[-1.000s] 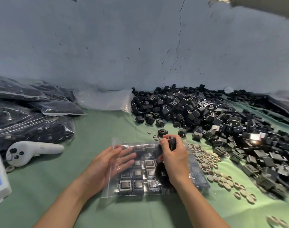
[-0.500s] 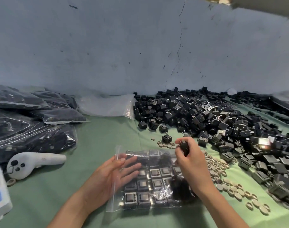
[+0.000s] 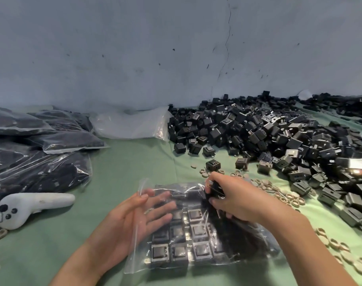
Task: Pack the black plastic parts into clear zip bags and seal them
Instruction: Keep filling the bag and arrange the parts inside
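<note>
A green cloth-covered surface (image 3: 118, 166) runs up to a cracked blue-grey wall (image 3: 134, 48), with a loose pile of black plastic parts (image 3: 268, 131) heaped along its right side. The clear zip bag (image 3: 134, 254) being filled lies flat at the near centre, with parts already sitting in neat rows inside it. The left hand (image 3: 134, 219) lies with its fingers straight and spread at the bag's open left edge; they look blurred, as though seen through the film. The right hand (image 3: 237, 201) has its fingers curled round one black part (image 3: 216, 188) at the bag's far right corner.

The step appears to be seating this part in the bag. It would go best if the left hand pins the film flat, so the rows do not slide, while the right hand turns the part to match its neighbours and presses it into the gap. The beige rings (image 3: 279, 195) scattered just beside the bag should stay out of it, and the zip strip should stay free of parts.
</note>
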Action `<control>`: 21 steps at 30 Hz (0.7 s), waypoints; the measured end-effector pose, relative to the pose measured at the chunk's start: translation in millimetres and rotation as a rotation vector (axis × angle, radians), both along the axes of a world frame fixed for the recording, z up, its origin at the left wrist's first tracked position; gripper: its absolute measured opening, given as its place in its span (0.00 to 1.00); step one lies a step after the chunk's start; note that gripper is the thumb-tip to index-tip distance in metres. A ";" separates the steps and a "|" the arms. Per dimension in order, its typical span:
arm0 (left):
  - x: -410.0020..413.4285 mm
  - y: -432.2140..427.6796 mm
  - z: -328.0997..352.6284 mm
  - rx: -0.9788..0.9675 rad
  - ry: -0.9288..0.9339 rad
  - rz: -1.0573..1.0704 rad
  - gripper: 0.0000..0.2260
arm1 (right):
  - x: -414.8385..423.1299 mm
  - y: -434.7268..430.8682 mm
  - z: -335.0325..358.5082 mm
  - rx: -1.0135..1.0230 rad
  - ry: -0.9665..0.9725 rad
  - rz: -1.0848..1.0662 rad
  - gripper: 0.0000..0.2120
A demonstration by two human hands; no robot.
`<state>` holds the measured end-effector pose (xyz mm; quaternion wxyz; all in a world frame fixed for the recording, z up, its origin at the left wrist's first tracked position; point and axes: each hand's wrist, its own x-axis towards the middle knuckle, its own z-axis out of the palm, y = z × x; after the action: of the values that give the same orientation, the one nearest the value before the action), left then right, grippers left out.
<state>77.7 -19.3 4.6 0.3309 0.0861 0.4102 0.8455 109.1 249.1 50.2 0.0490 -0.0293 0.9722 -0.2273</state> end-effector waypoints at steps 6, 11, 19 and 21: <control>1.8 -0.9 -0.8 -0.017 0.045 -0.012 0.27 | 2.6 -1.0 3.6 0.144 0.138 0.006 0.10; 1.9 -0.3 1.9 0.005 0.028 -0.017 0.30 | 2.1 4.4 19.6 0.011 0.247 -0.079 0.15; 3.1 -3.5 6.7 0.055 -0.018 -0.167 0.25 | 10.5 1.6 -4.0 -0.014 0.037 -0.055 0.11; 2.3 -2.2 7.5 0.074 -0.033 -0.174 0.24 | 9.6 0.5 -5.1 -0.045 0.093 -0.056 0.11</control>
<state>80.0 -21.4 12.1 0.4064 0.1198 0.3642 0.8294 118.8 249.6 45.2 -0.0032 -0.0134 0.9685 -0.2485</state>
